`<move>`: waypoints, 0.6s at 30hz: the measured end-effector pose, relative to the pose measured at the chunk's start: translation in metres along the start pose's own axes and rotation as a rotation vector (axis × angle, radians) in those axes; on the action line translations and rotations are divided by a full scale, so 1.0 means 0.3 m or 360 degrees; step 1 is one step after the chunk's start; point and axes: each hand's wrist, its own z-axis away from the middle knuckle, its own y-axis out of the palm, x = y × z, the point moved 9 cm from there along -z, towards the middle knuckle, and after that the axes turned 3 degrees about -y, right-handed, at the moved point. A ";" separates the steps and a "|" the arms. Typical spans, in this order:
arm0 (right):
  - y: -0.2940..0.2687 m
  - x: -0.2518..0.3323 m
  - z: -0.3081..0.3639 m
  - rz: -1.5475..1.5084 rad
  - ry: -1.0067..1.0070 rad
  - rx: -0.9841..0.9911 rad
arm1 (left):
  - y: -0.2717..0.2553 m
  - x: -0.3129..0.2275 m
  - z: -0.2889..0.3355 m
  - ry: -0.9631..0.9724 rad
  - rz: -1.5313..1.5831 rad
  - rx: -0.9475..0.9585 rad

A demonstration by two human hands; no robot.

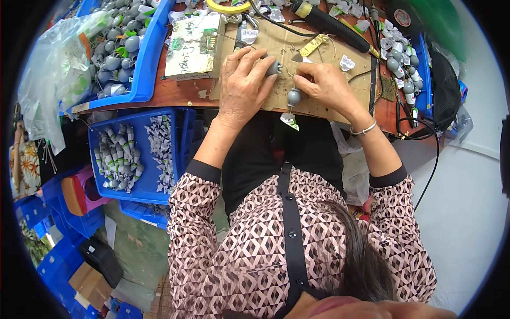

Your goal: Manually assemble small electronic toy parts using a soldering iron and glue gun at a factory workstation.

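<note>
My left hand [244, 82] is closed around a grey rounded piece [273, 67] over the brown work board [281, 48]. Close to it on the right, my right hand [329, 87] pinches thumb and forefinger together; what sits between the tips is too small to make out. A thin wire shows between the two hands. Just below the right fingertips is a small grey ball [294, 97], and a white-and-green piece [289, 122] hangs from it on a thin strand past the table's front edge.
A blue bin [142, 74] of grey balls stands left, beside a white box [194, 45]. A black-handled tool [332, 25] and yellow strip [313, 46] lie behind my hands. Another blue bin [424, 80] stands right. Below left, a blue tray [143, 183] holds several parts.
</note>
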 end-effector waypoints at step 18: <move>0.004 0.221 -0.387 -0.0319 -0.0422 -0.0095 | -0.017 -0.001 -0.005 -0.0058 0.0112 0.0006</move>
